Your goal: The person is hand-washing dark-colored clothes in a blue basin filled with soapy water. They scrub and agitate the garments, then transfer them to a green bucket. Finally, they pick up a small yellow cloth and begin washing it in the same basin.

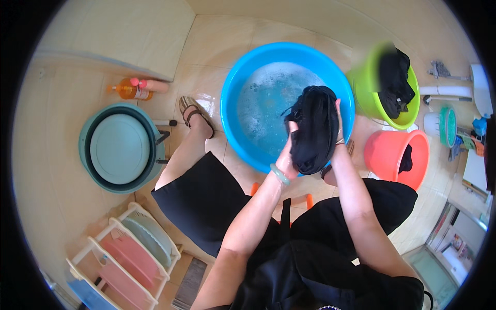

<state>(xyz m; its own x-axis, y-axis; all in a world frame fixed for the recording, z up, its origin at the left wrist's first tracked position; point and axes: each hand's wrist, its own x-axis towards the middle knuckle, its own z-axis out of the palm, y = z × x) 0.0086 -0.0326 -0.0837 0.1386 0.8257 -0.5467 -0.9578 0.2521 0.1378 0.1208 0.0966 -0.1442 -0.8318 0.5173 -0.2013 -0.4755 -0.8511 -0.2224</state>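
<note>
Between my two hands is a bunched black garment [313, 132], folded into a thick oblong bundle above the right part of a large blue basin [230, 135]. My left hand [288, 157], below a pale green bangle, grips the bundle's left side with the thumb showing on it. On the other side my right hand [339, 126] presses against it, its fingers partly hidden behind the cloth. Soapy bluish water [271, 106] with patches of foam fills the basin's bottom. Which kind of garment it is, I cannot tell.
At right stand a lime green bucket [364, 85] holding dark clothes and a coral bucket [385, 155] with a black cloth. Left are bottles [135, 92], a grey-green folding basin [120, 150] and a white rack [124, 248]. Orange stool legs [309, 200] show below the basin.
</note>
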